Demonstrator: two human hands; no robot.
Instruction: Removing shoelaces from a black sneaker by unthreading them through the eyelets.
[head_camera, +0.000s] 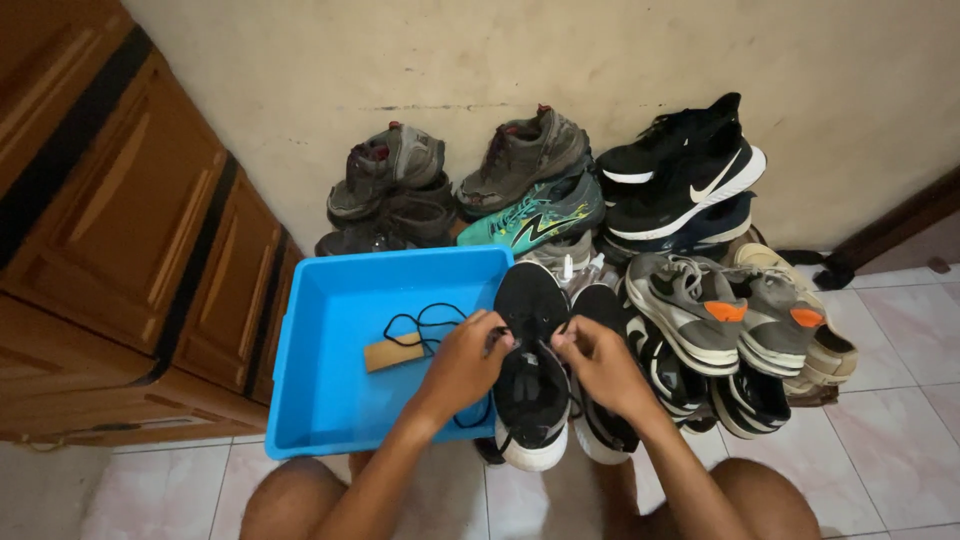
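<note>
A black sneaker with a white sole (530, 385) lies toe-away on the floor between my knees. My left hand (465, 362) pinches its lacing on the left side. My right hand (598, 362) grips the lace area on the right. A second black shoe (603, 430) lies just right of it, partly under my right wrist. A loose black shoelace (425, 325) and a small tan brush (393, 355) rest inside the blue plastic tub (330, 400) at my left.
Several shoes are piled against the beige wall: brown hiking shoes (520, 155), a teal sneaker (540, 220), black-and-white trainers (690, 170), grey sneakers with orange patches (700, 310). A wooden cabinet (120, 250) stands at left. White floor tiles (890, 420) lie at right.
</note>
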